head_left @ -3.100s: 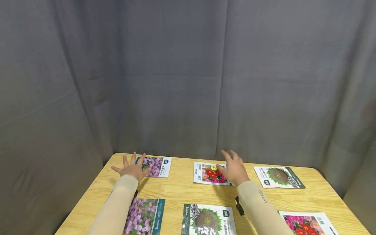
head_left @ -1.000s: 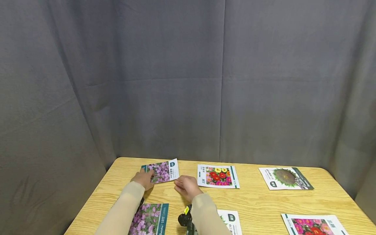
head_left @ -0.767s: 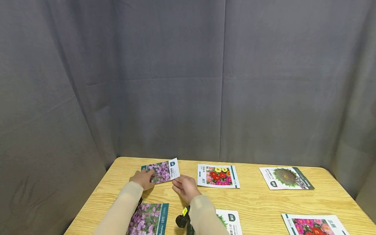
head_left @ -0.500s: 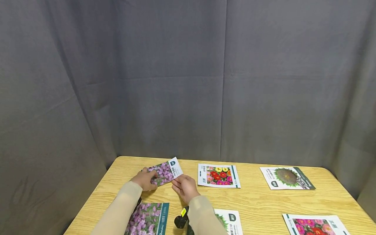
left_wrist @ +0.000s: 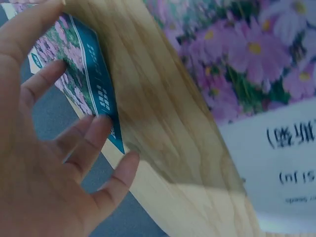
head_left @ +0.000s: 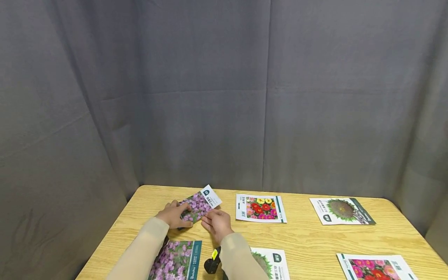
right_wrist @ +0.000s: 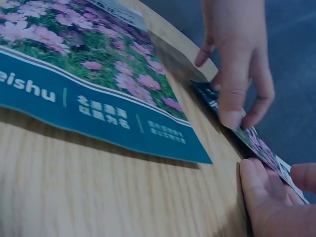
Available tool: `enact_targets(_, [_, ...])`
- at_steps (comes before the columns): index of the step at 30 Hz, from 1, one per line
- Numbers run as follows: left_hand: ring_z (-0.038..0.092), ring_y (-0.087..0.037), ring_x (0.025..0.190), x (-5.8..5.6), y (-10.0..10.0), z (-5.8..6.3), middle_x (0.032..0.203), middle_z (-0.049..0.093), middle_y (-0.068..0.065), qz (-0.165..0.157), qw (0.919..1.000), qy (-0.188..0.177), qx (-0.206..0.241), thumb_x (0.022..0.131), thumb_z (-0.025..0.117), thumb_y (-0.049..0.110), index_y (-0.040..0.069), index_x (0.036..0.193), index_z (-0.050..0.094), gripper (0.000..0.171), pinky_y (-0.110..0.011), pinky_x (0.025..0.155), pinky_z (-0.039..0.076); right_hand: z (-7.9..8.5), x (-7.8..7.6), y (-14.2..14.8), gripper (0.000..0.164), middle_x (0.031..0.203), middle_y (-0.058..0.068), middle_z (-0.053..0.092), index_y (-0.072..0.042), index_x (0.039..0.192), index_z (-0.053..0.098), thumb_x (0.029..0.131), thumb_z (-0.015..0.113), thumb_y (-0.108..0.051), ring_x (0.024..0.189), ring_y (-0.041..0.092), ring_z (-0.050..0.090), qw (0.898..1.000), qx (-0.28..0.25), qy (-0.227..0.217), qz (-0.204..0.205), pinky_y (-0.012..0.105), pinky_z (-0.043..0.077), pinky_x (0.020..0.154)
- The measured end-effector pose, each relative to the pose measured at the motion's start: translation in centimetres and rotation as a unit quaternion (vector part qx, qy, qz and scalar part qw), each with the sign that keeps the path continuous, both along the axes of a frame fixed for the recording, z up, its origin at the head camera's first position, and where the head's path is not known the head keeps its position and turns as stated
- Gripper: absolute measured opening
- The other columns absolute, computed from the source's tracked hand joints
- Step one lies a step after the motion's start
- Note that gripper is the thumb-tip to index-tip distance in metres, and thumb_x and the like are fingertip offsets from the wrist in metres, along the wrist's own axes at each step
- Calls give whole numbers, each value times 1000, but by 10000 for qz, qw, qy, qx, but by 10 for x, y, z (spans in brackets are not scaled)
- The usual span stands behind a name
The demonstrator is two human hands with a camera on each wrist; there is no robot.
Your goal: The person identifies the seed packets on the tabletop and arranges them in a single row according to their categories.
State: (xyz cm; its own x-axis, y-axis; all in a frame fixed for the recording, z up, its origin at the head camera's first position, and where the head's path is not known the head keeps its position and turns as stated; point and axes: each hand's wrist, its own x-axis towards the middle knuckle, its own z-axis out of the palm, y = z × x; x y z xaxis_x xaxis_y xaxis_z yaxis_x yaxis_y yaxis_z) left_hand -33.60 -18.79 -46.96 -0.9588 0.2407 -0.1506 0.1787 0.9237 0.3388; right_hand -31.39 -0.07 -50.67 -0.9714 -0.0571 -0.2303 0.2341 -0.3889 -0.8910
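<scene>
A seed packet (head_left: 197, 203) with purple flowers and a white end lies slanted at the back left of the table, its white end raised towards the back. Spread over its teal end, the left hand (head_left: 174, 216) rests its loosely bent fingertips on the packet, as the left wrist view shows beside the teal band (left_wrist: 101, 81). The right hand (head_left: 218, 225) pinches the packet's near edge by the white end, thumb above and fingers beneath in the right wrist view. A second purple-flower packet (head_left: 175, 258) lies in front of the left forearm, partly covered by it.
To the right lie a red-and-yellow flower packet (head_left: 261, 209), a sunflower packet (head_left: 342, 211) and a pink-and-red flower packet (head_left: 376, 267). Another sunflower packet (head_left: 271, 262) is partly under the right forearm. Grey curtains (head_left: 206, 116) stand behind the wooden table (head_left: 301, 239).
Both hands have come from apart over the table to the back-left packet. Over the last second it has turned, its white end swinging back and right, its teal end nearer the front.
</scene>
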Motion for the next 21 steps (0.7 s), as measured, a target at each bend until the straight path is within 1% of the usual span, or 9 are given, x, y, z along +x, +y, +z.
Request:
enact_targets(2, [49, -43, 120, 0, 1, -1, 131, 50, -19, -21, 10000, 40, 79, 83, 81, 43, 23, 124, 62, 49, -62, 88, 48, 0, 1, -2, 35, 105, 26, 64, 21, 132, 46, 102, 48, 2, 93, 24, 69, 9999, 102, -19, -122, 37, 58, 88])
enact_targets(4, [49, -42, 120, 1, 3, -2, 129, 50, -17, 2, 9999, 58, 95, 83, 81, 44, 23, 123, 63, 49, -62, 88, 48, 2, 2, -4, 31, 93, 19, 65, 20, 127, 50, 102, 50, 3, 81, 17, 68, 9996, 203, -40, -209, 35, 60, 84])
enact_targets(8, [49, -42, 118, 1, 6, -3, 125, 51, -14, -26, 9999, 108, 11, 87, 78, 43, 23, 124, 63, 44, -62, 86, 48, 5, 1, -7, 23, 79, 10, 60, 18, 119, 54, 102, 51, 3, 68, 12, 64, 9986, 381, -79, -371, 32, 61, 78])
enact_targets(12, [49, -38, 109, 1, 9, -2, 117, 52, -11, -124, 9997, 199, -28, 92, 73, 41, 23, 124, 63, 37, -64, 86, 45, 6, -2, -7, 14, 75, 9, 54, 15, 111, 53, 102, 50, 5, 63, 12, 59, 9973, 487, -140, -524, 33, 61, 75])
enact_targets(13, [48, -37, 107, 0, 8, -3, 116, 52, -11, -148, 9996, 254, -33, 93, 73, 41, 23, 124, 64, 37, -64, 85, 45, 5, -3, -6, 11, 75, 9, 53, 13, 108, 53, 102, 49, 5, 63, 13, 58, 9970, 520, -143, -547, 34, 61, 75])
enact_targets(15, [47, -36, 106, -1, 6, -5, 114, 53, -11, -130, 9993, 344, -21, 94, 71, 40, 22, 125, 63, 37, -64, 85, 45, 5, -3, -6, 9, 78, 11, 54, 12, 107, 52, 102, 48, 6, 64, 14, 59, 9970, 540, -131, -538, 36, 61, 75])
enact_targets(17, [48, -37, 109, -3, 3, -7, 116, 54, -12, -64, 9991, 414, 56, 95, 71, 38, 20, 126, 63, 37, -65, 86, 45, 5, -3, -6, 7, 79, 12, 55, 11, 104, 51, 103, 47, 6, 64, 14, 60, 9973, 527, -86, -498, 38, 61, 76])
enact_targets(19, [49, -39, 114, -4, 0, -9, 121, 54, -15, 25, 9990, 431, 140, 96, 70, 36, 17, 130, 61, 40, -64, 87, 46, 4, -4, -5, 8, 81, 13, 58, 11, 106, 51, 103, 45, 6, 65, 15, 63, 9982, 441, 11, -417, 39, 61, 77])
enact_targets(21, [48, -42, 120, -5, -3, -11, 127, 53, -19, 133, 9987, 400, 283, 97, 69, 34, 13, 133, 59, 43, -64, 91, 46, 4, -4, -4, 11, 81, 12, 58, 12, 109, 50, 103, 43, 6, 64, 14, 62, 9989, 347, 104, -305, 40, 61, 78])
